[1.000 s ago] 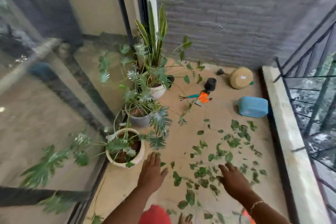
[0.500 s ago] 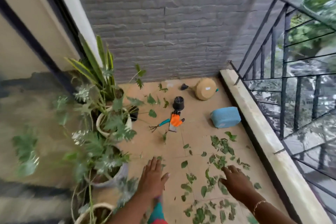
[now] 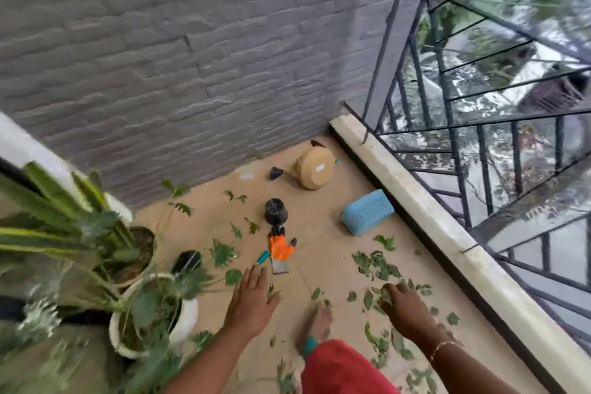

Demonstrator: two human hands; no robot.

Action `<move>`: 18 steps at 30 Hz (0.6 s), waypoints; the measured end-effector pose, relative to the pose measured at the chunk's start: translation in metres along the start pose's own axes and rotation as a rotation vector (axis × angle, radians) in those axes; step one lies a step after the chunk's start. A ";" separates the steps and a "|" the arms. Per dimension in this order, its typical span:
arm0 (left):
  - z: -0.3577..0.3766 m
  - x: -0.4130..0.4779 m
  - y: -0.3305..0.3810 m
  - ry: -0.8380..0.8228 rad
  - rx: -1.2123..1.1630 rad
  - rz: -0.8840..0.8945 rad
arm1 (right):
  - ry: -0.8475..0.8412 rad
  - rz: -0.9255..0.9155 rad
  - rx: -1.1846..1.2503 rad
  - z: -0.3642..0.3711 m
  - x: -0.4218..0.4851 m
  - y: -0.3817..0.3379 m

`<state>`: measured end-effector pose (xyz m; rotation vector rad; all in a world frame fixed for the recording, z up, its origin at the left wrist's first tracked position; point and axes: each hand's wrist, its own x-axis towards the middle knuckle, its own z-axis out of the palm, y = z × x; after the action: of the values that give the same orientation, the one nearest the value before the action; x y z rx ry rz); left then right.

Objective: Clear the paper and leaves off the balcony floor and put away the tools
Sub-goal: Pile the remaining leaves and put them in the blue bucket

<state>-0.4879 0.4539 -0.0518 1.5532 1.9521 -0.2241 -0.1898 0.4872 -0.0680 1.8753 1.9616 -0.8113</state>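
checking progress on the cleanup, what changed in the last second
The right hand has dropped onto the leaves, fingers curling into them; a grip is unclear. A foot stepped forward. The left hand stays open; orange glove, blue basket unmoved.

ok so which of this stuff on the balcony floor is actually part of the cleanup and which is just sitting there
Part of the job: loose leaves; orange glove; teal-handled tool; tan watering can, probably. No paper shows.
Just there: potted plants; small black pot; blue basket; railing; brick wall.
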 end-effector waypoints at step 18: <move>-0.125 0.291 0.177 -0.134 0.247 0.363 | 0.025 0.329 0.281 -0.125 0.183 0.060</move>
<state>-0.4016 0.8059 -0.0745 1.9652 1.5516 -0.4144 -0.1284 0.7078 -0.0867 2.2975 1.5515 -1.0025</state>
